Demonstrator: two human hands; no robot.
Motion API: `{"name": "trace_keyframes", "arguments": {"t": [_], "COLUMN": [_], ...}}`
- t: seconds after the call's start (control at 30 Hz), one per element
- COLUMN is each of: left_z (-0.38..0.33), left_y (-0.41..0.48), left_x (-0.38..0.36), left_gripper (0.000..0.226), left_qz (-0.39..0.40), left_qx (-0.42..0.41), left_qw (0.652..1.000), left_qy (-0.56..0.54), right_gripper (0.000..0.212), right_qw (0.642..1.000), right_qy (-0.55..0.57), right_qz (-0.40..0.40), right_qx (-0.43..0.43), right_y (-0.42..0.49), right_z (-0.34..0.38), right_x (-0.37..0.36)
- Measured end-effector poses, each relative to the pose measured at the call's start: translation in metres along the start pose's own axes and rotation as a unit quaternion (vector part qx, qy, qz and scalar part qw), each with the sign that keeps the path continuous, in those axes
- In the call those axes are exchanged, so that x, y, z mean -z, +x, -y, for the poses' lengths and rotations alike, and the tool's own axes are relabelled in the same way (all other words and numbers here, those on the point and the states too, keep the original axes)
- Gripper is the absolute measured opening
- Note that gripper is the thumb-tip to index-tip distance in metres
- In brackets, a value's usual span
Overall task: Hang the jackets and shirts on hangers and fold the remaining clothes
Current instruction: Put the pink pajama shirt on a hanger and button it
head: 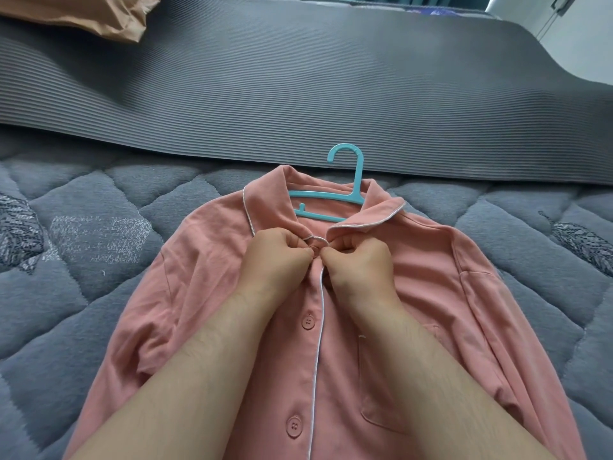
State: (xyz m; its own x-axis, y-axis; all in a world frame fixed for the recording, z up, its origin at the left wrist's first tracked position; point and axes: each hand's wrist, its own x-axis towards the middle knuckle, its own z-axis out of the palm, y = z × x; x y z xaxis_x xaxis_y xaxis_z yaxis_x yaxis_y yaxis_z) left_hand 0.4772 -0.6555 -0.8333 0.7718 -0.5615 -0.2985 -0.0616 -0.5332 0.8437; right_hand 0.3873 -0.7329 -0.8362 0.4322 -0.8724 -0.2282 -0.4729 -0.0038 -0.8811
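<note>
1. The pink shirt lies front up on the bed. Its collar points away from us, and its lower part runs toward us and out of the view.
2. The blue hanger is already inside the shirt. Its arms go under the shoulders, and its hook comes out above the collar and rests on the edge of the grey ribbed mat.
3. Our left hand and our right hand are both at the top of the front opening, just below the collar and almost touching each other. The fingers of each hand are curled and pinch the cloth edges there.
4. We judge that we are closing the top button. It is mostly hidden between the fingers, so we cannot tell if it has passed through its hole.
5. Two lower buttons lie just beside the white piped edge. They look unfastened to us, but we are not sure.
6. For this shirt, we think the hanger step is done. What is left is to finish the button and then lift the shirt by the hook and hang it. No rail or rod is in view.
7. A brown cloth lies on the mat at the far left corner. It may be another garment to hang or fold; we cannot tell. We see no other hanger.
8. The cloth near the left sleeve is bunched in wrinkles, and our forearms cover much of the lower front. These may need smoothing before lifting.
</note>
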Motion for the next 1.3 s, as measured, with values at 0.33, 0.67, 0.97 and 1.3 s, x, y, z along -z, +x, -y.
{"name": "trace_keyframes", "arguments": {"t": [0.33, 0.67, 0.97, 1.3], "left_z": [0.005, -0.034, -0.053, -0.098], "left_y": [-0.013, 0.076, 0.050, 0.032], "left_x": [-0.004, 0.054, 0.007, -0.033], "left_gripper": [0.015, 0.056, 0.019, 0.006], "left_qz": [-0.070, -0.004, -0.121, 0.278], "left_qx": [-0.055, -0.111, -0.254, -0.020], "left_qw": [0.993, 0.968, 0.912, 0.898], "left_qy": [0.079, 0.226, 0.299, 0.342], "right_gripper": [0.023, 0.025, 0.044, 0.034], "right_qw": [0.999, 0.957, 0.878, 0.975], "right_qy": [-0.013, 0.187, 0.436, 0.210], "right_qz": [0.030, 0.000, 0.052, -0.060], "right_qx": [-0.034, -0.224, -0.188, -0.041], "right_y": [-0.004, 0.066, 0.036, 0.023], "right_z": [0.008, 0.036, 0.000, -0.016], "right_x": [0.011, 0.069, 0.079, 0.073]}}
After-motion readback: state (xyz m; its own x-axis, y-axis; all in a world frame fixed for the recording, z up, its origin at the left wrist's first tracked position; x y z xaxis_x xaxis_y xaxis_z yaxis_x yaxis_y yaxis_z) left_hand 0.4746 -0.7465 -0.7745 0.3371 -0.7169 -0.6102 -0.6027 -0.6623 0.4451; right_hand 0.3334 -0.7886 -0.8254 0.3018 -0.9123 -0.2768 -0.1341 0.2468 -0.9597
